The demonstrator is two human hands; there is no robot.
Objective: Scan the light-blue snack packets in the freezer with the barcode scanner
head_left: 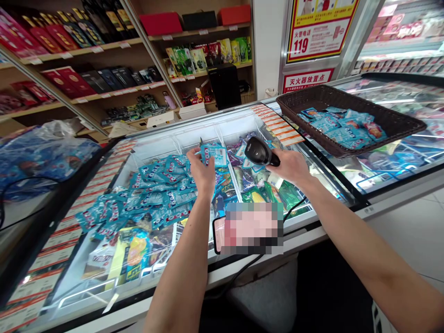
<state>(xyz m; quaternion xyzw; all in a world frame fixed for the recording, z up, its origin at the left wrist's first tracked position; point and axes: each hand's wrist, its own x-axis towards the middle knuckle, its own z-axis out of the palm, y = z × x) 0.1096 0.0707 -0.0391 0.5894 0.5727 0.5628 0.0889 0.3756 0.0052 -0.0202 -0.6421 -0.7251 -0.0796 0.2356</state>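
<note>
My left hand [201, 172] is closed on a light blue snack packet [212, 155], held up over an open chest freezer [194, 132]. My right hand [290, 167] grips a black barcode scanner [260, 151], its head pointing left toward the packet. A cable runs down from the scanner past my right forearm. Below my left hand lies a heap of matching blue packets [145, 194] inside the freezer. Green and purple wrapped items [253, 185] fill the compartment under my right hand.
A phone [218, 233] with a blurred screen rests on the freezer's front edge. A dark wicker basket [398, 121] with more blue packets sits on the neighbouring freezer to the right. A plastic bag [41, 155] lies at left. Shelves of boxed goods [86, 78] line the back wall.
</note>
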